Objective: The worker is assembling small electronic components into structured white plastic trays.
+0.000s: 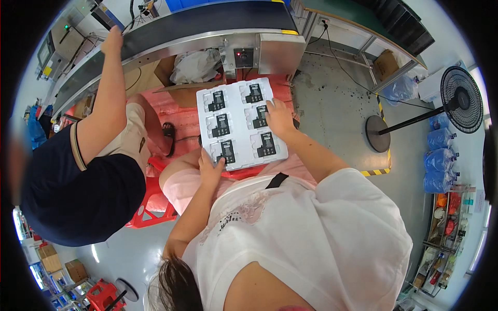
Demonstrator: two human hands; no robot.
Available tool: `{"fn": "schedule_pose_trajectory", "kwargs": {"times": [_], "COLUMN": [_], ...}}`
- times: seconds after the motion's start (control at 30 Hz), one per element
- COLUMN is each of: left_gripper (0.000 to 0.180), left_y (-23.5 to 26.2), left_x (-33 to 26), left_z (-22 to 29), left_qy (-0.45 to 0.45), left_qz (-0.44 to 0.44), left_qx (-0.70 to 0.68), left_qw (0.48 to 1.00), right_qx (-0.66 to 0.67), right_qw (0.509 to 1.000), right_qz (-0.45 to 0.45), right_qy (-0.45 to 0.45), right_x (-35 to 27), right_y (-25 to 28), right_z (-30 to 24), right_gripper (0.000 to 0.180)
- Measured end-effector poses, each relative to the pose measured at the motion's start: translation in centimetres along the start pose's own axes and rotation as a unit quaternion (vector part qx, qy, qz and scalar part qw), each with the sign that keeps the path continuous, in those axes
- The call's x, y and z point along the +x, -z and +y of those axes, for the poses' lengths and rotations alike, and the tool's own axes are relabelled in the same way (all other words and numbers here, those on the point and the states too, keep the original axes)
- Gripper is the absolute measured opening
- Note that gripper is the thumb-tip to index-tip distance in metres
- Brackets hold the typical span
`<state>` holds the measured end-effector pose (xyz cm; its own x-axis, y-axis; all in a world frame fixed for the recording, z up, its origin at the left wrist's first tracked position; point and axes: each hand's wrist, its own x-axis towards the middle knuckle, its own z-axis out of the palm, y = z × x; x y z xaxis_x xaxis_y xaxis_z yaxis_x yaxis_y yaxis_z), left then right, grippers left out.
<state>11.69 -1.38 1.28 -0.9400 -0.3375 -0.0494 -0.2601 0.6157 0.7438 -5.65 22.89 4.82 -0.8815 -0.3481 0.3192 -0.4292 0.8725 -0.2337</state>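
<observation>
A white foam tray rests across my lap, its moulded slots in two columns. Flat black L-shaped batteries with pale printing lie in the slots, such as the upper left battery and the lower right battery. My left hand grips the tray's near left edge, thumb on top beside the lower left battery. At the right edge, my right hand has its bent fingertips on the middle right battery. The hand covers part of that slot, and the thumb is hard to see.
Ahead runs a conveyor belt with a metal control box. At my left sits a co-worker in a dark shirt, one arm reaching to the belt. A standing fan and blue water bottles are on the right.
</observation>
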Motion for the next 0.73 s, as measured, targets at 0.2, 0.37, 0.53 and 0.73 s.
{"fn": "schedule_pose_trajectory", "kwargs": {"times": [0.2, 0.37, 0.53, 0.73], "left_gripper": [0.082, 0.062, 0.050, 0.064], "left_y": [0.5, -0.9, 0.8, 0.5], "left_x": [-0.1, 1.9, 1.1, 2.0], "left_z": [-0.4, -5.6, -0.4, -3.3], "left_qy": [0.115, 0.136, 0.251, 0.322], "left_qz": [-0.007, -0.097, -0.148, -0.146], "left_qx": [-0.018, -0.158, -0.272, -0.252], "left_qw": [0.993, 0.973, 0.917, 0.901], "right_qx": [0.011, 0.149, 0.238, 0.335], "right_qw": [0.998, 0.922, 0.889, 0.783], "right_qz": [-0.044, -0.118, -0.142, -0.296], "right_qy": [-0.054, -0.337, -0.363, -0.432], "right_x": [-5.3, -6.8, -9.2, -8.2], "right_y": [1.2, -0.3, -3.8, -0.5], "right_z": [-0.9, -2.2, 2.8, 1.5], "right_gripper": [0.050, 0.064, 0.074, 0.066]}}
